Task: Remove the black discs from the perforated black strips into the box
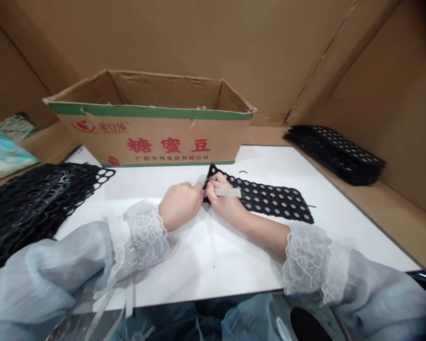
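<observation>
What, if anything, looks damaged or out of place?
The cardboard box has a ragged rim, its flaps apparently missing. A black scrap lies loose on the white board, beyond the perforated black sheet, like stray trimming.

Black dotted strip point(275, 196) lies aslant, pale tool point(228, 192) at left.

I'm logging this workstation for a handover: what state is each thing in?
Black strip, mostly flat, one end held
Pale tool, gripped
Left hand, closed on the black strip's end
Right hand, closed around the pale tool
Box, upright, top open
Far-right black sheets, stacked
Far-left black sheets, loosely heaped
White board, lying flat
Packet, lying; seal unclear
</observation>
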`<state>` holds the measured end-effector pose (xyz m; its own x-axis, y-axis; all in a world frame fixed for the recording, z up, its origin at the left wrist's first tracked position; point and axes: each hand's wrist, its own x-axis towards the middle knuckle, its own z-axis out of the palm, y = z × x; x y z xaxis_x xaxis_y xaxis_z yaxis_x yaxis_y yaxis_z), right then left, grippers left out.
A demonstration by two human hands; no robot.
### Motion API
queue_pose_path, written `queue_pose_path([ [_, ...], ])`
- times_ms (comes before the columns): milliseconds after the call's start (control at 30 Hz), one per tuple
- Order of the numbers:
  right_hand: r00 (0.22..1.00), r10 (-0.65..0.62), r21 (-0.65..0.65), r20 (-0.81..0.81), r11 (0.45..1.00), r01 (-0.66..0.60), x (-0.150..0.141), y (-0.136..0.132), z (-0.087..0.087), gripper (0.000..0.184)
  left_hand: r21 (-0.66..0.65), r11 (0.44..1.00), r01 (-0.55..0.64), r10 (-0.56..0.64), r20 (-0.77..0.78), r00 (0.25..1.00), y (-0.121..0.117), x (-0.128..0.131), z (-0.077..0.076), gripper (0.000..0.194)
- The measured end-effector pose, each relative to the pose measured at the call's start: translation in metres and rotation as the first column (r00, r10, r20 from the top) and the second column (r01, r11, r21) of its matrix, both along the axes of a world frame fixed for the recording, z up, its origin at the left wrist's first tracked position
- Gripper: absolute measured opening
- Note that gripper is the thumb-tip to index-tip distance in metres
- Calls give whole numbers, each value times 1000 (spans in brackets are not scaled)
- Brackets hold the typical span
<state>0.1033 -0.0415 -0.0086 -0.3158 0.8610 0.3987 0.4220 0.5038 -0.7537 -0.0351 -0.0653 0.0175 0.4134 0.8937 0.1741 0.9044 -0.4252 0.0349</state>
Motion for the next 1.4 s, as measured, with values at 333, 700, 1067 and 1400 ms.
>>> queue_pose_path([
  [333,953,-203,-89,-224,978,188,35,35,7,38,-267,958,101,55,520,853,34,-20,-8,24],
  [700,991,-76,-196,-106,979,54,41,43,3,46,-524,788,322,404,836,372,36,-16,-7,5],
  [1067,976,-54,-97,-209,995,35,34,22,11,47,-283,925,254,127,859,496,33,-17,-10,26],
  [1400,989,-55,-102,-140,994,41,30,22,8,42,-254,936,243,55,790,611,33,-19,-15,32],
])
